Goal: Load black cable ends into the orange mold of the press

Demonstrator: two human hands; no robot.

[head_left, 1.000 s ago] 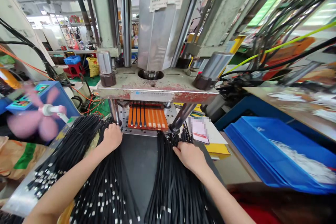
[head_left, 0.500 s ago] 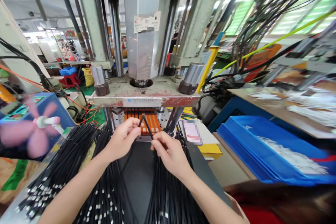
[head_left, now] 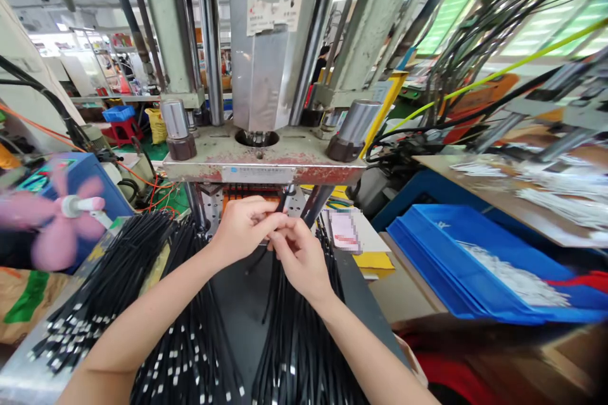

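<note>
Left hand (head_left: 247, 228) and right hand (head_left: 304, 262): five-fingered, uncovered from fingertips to wrist. Left forearm (head_left: 161, 310): bare, smooth, tapering toward the wrist; a skin crease (head_left: 111, 370) crosses its near end. Right forearm (head_left: 375, 348): bare, smooth, similarly tapered.

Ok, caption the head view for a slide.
Left hand and right hand meet at a black cable in front of a metal press, cable bundles below.

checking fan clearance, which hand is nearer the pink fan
Left. The left hand is to the right of the pink fan; the right hand is farther right, close beside the left hand.
</note>
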